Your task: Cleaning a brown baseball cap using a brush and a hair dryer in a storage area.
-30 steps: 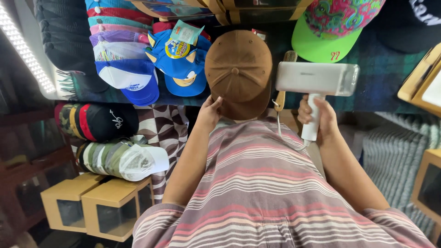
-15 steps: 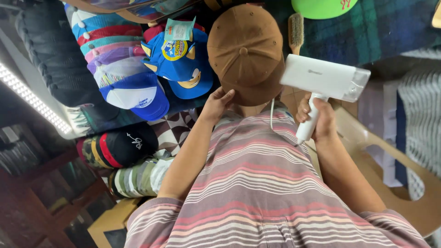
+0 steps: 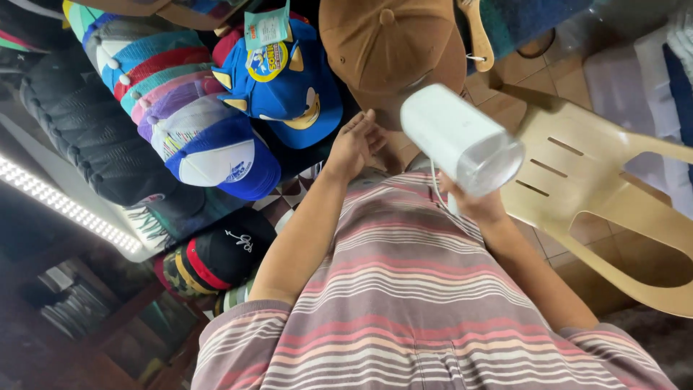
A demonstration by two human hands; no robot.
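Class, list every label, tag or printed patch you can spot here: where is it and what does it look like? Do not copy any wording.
Hang tag: top, on the blue cartoon cap; rectangular, pale teal.
Round patch: front of that cap; yellow with blue.
Front panel: white, on the blue-brimmed mesh cap, left of centre; small print.

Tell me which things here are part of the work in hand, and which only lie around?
In use:
- brown cap, touched by left hand
- white handheld steamer, held in right hand

Lying about:
- blue cartoon cap
- stacked caps
- beige plastic chair
- wooden brush
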